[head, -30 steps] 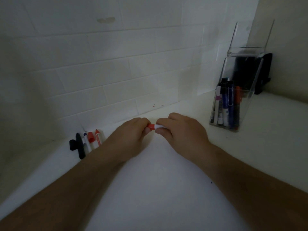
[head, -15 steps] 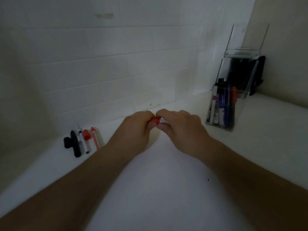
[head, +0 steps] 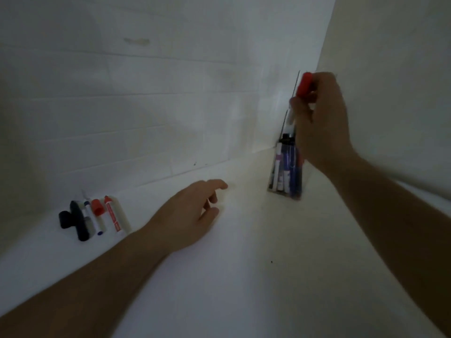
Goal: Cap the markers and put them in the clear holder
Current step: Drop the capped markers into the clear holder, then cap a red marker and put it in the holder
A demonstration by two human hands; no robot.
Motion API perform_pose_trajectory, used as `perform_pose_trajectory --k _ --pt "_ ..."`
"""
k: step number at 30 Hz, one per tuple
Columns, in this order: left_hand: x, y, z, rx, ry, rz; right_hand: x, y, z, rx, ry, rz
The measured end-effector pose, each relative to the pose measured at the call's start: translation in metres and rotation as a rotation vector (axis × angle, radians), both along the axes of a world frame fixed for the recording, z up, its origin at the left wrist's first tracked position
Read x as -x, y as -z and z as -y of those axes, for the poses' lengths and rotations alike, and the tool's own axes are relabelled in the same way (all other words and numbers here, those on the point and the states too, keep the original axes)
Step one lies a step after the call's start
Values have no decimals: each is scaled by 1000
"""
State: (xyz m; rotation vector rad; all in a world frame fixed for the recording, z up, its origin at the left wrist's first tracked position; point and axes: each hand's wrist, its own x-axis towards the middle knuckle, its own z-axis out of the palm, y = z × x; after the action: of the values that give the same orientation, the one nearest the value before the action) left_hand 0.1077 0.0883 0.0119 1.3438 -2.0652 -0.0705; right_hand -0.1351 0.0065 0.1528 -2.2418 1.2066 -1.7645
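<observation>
Since a second ago both hands have parted: the left hand now lies lower over the smooth white counter, fingers relaxed and holding nothing. Wide bare counter separates it from the uncapped markers and loose caps lying in a row by the tiled wall. Farther right, the right hand grips the red-capped marker upright over the clear holder in the corner, among standing markers.
</observation>
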Motion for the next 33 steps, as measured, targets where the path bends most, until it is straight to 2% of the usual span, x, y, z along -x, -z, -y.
perform_pose_trajectory --k 5,10,13,19,23,25,27,31,33 --pt "0 5 0 -3 18 31 49 10 28 -99 206 -216" --pt "-1 10 -2 12 22 82 56 45 41 -171 358 -444" --pt "-2 12 -1 23 23 94 56 57 40 -144 423 -551" --pt "-4 13 3 24 25 155 55 75 34 -126 498 -657" --pt "-4 7 -3 -6 35 190 37 81 19 -35 545 -611" --pt "-5 -1 -9 -39 20 195 14 84 2 43 483 -592" --pt "-10 -10 -14 -63 -40 194 -16 89 -13 5 355 -596" --pt "-34 -25 -17 -44 -265 75 -80 103 -27 -439 -71 -511" --pt "-52 -38 -16 -17 -349 -58 -107 111 -32 -571 -220 -494"
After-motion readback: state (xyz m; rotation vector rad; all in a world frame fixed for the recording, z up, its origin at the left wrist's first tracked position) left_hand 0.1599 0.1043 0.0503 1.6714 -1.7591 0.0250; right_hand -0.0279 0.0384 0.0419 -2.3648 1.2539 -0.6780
